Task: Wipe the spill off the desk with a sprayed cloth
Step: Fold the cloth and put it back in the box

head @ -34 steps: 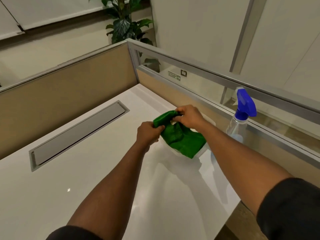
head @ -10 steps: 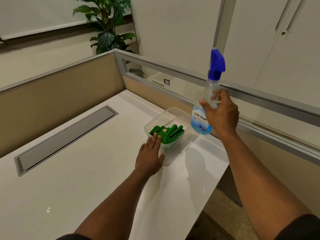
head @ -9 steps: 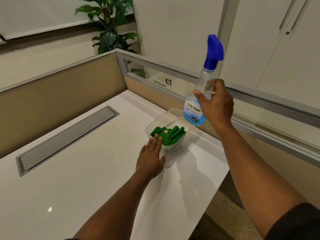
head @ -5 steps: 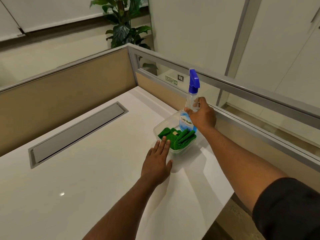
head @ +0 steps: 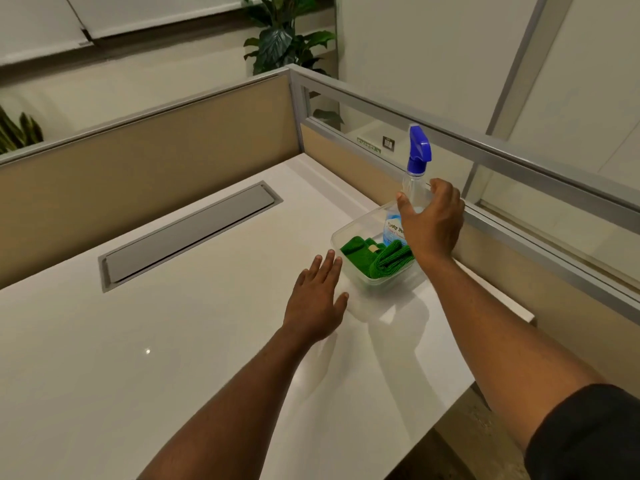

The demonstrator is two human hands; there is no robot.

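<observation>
A folded green cloth lies in a clear plastic container near the desk's right edge. The spray bottle, clear with a blue trigger head, stands upright at the container's far side. My right hand hovers in front of the bottle with thumb and fingers spread around its neck, the grip loosened. My left hand rests flat on the white desk, fingers apart, just left of the container. I can make out no spill on the desk.
A grey cable hatch is set into the desk at the back left. Beige partition panels with a metal rail enclose the back and right sides. A potted plant stands behind the corner. The desk's right edge drops to the floor.
My right hand brought the spray bottle down from mid-air, stood it by the container and has loosened its fingers. My left hand stayed flat on the desk. Before that, both hands put the cloth in the container.
</observation>
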